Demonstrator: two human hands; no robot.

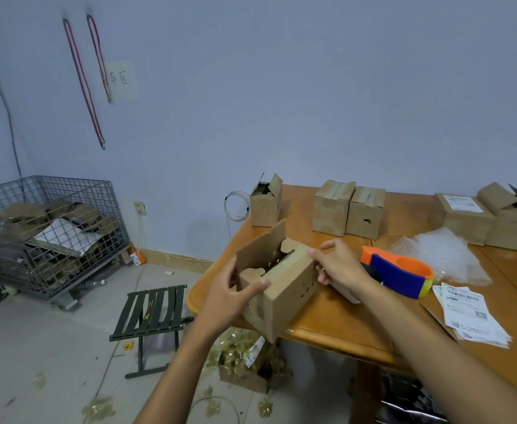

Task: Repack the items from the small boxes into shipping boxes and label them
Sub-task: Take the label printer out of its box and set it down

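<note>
Your left hand (232,289) and right hand (336,267) both grip the small box (284,289), tilted over the front-left corner of the table (327,319); tape dispenser (401,270) crowds the right.

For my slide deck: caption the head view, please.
Open cardboard box held by left hand and right hand at the table edge.

You have the open brown cardboard box (284,289) at the front-left corner of the wooden bench (327,319); the orange-and-blue tape dispenser (398,270) lies right of it, white printed paper labels (474,316) farther right, taped cardboard boxes (333,209) behind.
</note>
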